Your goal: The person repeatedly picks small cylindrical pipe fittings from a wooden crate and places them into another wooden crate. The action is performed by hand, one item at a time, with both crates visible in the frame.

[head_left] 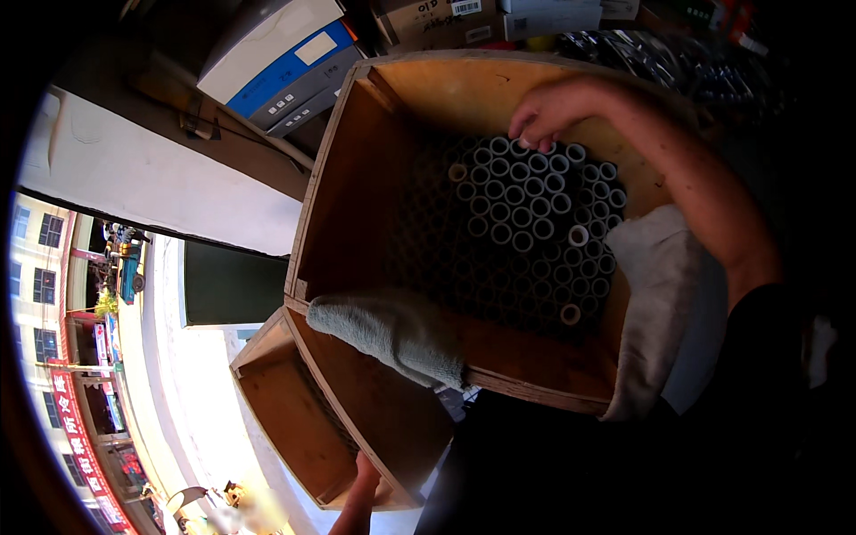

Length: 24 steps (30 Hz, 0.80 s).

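Lying nearest the camera in the head view: dark clothing [553, 473], filling the lower edge. Draping over the near rim and right side of a large wooden box [352, 196]: a grey-green towel [388, 334] and a pale cloth [660, 267], probably padding hard edges against body and arm. Standing side by side inside, mostly toward the far and right parts: pale tubes [534, 197], open ends facing up, presumably keeping each rim reachable from above. Touching the far edge of this cluster: right hand [555, 109], fingers bending downward; impossible to tell whether closing on a tube. Overlapping the near end of a smaller wooden box [290, 415], lower left: left hand [360, 486], fingers mostly hiding; grip impossible to tell, perhaps steadying. Sitting beyond the far rim: cartons [437, 22], apparently keeping clear of the arms.
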{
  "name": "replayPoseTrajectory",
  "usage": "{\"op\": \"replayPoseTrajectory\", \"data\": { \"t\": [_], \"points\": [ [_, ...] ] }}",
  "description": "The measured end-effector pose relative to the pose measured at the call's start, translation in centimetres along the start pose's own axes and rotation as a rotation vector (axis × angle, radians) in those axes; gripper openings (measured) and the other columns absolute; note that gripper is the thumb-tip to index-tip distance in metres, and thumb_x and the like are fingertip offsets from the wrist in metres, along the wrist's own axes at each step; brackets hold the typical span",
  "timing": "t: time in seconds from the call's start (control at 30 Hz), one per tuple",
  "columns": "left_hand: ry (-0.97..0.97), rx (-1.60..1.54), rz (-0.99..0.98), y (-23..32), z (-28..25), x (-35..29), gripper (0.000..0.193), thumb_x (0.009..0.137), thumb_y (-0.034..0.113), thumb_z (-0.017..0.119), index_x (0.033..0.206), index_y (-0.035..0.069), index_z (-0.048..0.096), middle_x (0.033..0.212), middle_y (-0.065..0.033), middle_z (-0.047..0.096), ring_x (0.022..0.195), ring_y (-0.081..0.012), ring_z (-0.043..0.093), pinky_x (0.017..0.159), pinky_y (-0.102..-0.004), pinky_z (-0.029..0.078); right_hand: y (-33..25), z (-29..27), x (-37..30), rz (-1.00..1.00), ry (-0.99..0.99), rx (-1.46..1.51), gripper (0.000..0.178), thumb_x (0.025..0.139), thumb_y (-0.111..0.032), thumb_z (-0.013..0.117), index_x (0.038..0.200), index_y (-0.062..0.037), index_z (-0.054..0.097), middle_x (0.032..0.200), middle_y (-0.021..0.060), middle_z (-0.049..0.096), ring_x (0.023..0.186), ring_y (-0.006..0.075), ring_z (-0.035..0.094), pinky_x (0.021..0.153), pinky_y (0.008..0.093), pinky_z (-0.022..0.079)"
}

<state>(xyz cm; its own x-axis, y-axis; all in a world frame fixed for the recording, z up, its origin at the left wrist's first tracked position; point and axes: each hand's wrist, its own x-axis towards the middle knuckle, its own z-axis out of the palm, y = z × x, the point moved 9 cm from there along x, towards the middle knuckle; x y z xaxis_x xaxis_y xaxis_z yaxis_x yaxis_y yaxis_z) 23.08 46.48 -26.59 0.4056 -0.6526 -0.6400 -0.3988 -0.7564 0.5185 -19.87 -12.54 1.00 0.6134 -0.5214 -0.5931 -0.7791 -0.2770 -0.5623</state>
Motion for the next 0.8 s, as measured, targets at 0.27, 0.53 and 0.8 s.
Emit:
{"op": "replayPoseTrajectory", "data": {
  "t": [0.27,0.53,0.8],
  "points": [
    [0.024,-0.913,-0.113,1.0,0.9,-0.1,0.027,0.088,0.016,0.052,0.107,0.000,0.061,0.097,-0.0115,0.065,0.087,-0.0203,0.061,0.071,-0.0315,0.051,0.0,-0.1,0.5,-0.033,-0.005,-0.049,0.042,0.086,-0.024,0.056,0.119,0.0018,0.052,0.095,0.0102,0.066,0.082,0.0143,0.065,0.071,0.0277,0.052],
    [0.116,-0.698,-0.180,2.1,0.1,-0.3,0.025,0.086,0.014,0.055,0.104,-0.001,0.063,0.093,-0.0116,0.065,0.084,-0.0197,0.061,0.069,-0.0306,0.051,-0.5,-0.4,0.0,-0.056,0.004,-0.056,0.042,0.085,-0.027,0.057,0.117,-0.0008,0.055,0.092,0.0088,0.067,0.081,0.0139,0.065,0.068,0.0285,0.051],
    [0.241,-0.471,-0.201,3.0,-3.1,-0.8,0.023,0.084,0.013,0.058,0.101,-0.002,0.064,0.090,-0.0117,0.066,0.081,-0.0191,0.062,0.067,-0.0297,0.050,-0.3,-0.4,0.3,-0.021,0.005,-0.067,0.041,0.084,-0.027,0.058,0.117,-0.0020,0.055,0.094,0.0087,0.067,0.084,0.0148,0.065,0.071,0.0284,0.051]
  ]
}}
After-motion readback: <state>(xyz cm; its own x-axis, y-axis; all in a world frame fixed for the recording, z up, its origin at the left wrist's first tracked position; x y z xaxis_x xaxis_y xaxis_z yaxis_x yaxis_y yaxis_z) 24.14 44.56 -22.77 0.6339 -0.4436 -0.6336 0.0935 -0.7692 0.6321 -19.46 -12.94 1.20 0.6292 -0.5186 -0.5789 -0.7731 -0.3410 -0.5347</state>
